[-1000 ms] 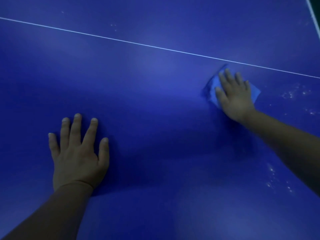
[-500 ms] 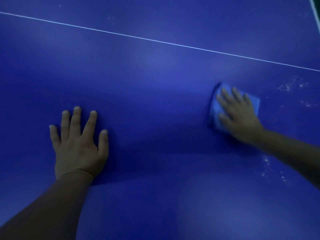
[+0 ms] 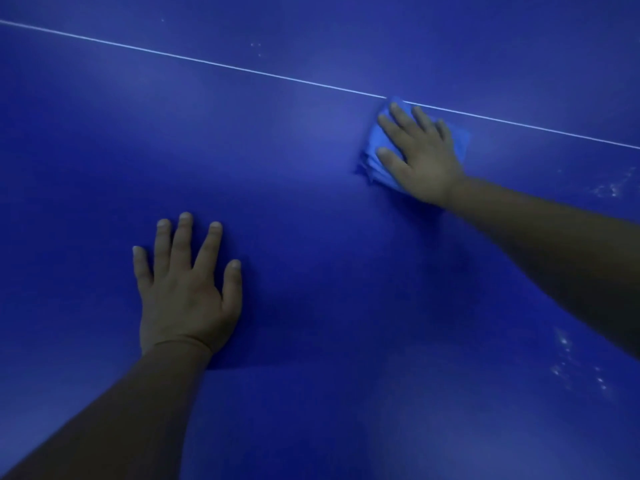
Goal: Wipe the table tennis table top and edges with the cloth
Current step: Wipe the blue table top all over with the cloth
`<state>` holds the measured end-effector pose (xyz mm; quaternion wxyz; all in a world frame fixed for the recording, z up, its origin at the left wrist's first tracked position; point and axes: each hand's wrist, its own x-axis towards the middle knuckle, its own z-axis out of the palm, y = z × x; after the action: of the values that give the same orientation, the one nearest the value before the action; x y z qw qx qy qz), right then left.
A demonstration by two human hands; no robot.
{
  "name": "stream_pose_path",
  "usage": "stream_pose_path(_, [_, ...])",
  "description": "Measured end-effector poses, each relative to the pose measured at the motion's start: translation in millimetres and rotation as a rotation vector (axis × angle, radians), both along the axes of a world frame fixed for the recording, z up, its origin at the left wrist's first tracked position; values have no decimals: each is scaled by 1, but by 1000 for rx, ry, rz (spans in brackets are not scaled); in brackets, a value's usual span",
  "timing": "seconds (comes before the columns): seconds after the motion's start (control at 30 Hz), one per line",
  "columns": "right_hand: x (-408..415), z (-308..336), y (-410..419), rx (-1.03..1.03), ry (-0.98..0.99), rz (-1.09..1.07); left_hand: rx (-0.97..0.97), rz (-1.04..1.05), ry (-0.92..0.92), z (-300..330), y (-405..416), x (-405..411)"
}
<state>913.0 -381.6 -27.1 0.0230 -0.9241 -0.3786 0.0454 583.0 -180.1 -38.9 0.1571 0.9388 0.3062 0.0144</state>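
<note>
The blue table tennis table top point(image 3: 311, 188) fills the view. A folded light-blue cloth point(image 3: 375, 147) lies flat on it, its far corner touching the thin white line point(image 3: 207, 62). My right hand point(image 3: 420, 154) presses on the cloth with straight, spread fingers and covers most of it. My left hand point(image 3: 185, 289) rests flat on the bare table, nearer to me and to the left, fingers spread, holding nothing.
The white line runs diagonally from upper left to the right side. Pale dusty specks point(image 3: 578, 362) mark the surface at the lower right, with more specks point(image 3: 609, 188) at the right edge of the view.
My right hand has slid the cloth away from me and a little left, from well short of the white line up to it. My left hand stays planted.
</note>
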Motion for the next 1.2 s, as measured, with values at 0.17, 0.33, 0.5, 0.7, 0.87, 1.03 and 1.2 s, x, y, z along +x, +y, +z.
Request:
stream_pose_path(0.17, [-78, -5, -5, -44, -22, 749, -12, -5, -19, 1, -1, -1])
stream_pose_path(0.33, [-45, -3, -27, -79, 26, 954, -9, -6, -11, 1, -1, -1])
stream_pose_path(0.5, [20, 2, 69, -28, 5, 287, -13, 6, -55, 1, -2, -2])
stream_pose_path(0.7, [-85, -6, 70, -20, -29, 779, -34, 6, -95, 0, -1, -3])
stream_pose_path(0.87, [-107, -1, -72, -98, 98, 1014, -12, -15, -43, -1, -1, -2])
stream_pose_path(1.03, [9, 2, -103, -44, -23, -16, -12, -12, -13, -1, -1, -1])
stream_pose_path(1.2, [-67, -7, -103, -35, -23, -34, -9, -42, 15, -2, 0, -1])
